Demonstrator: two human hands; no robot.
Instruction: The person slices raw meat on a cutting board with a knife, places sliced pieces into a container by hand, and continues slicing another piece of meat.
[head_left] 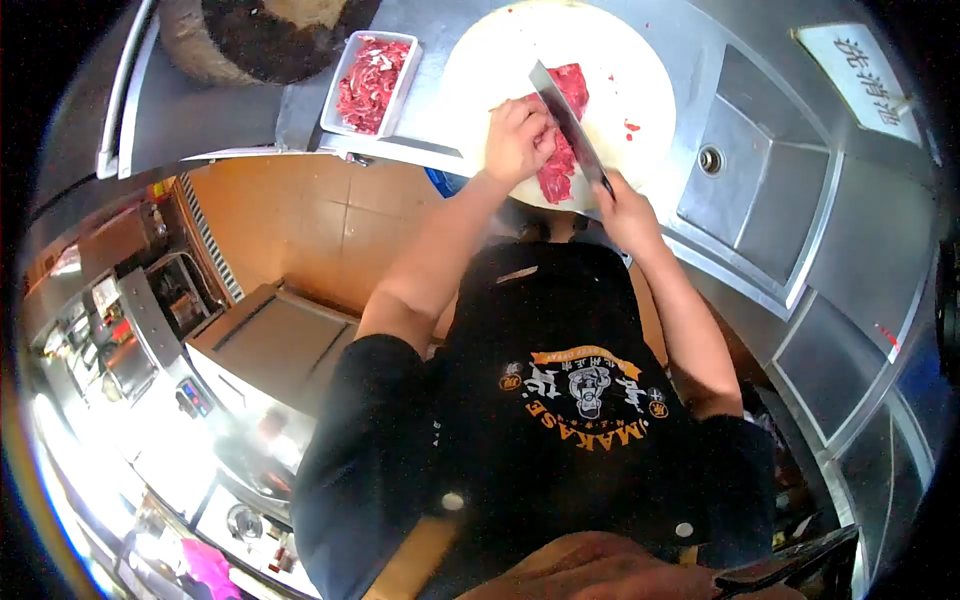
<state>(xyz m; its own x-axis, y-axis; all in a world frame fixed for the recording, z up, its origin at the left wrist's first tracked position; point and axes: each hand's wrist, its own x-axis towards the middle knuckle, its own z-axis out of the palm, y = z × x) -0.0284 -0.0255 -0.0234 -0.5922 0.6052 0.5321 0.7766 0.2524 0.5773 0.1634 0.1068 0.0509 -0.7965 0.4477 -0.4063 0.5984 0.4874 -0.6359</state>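
Note:
A piece of raw red meat (558, 183) lies on the round white cutting board (640, 85). My left hand (516, 140) presses on the meat with its fingers curled, close beside the blade. My right hand (628, 214) is closed around the dark handle of a kitchen knife (570, 122). Its wide blade lies slantwise across the meat, partly covering it. Small red scraps (631, 127) are scattered on the board to the right of the blade.
Left of the board stands a white plastic container (407, 90) filled with sliced raw meat (372, 85). A steel sink (725, 190) with a drain is on the right, below a white sign (860, 80). A dark, round, worn block (190, 45) sits at the upper left.

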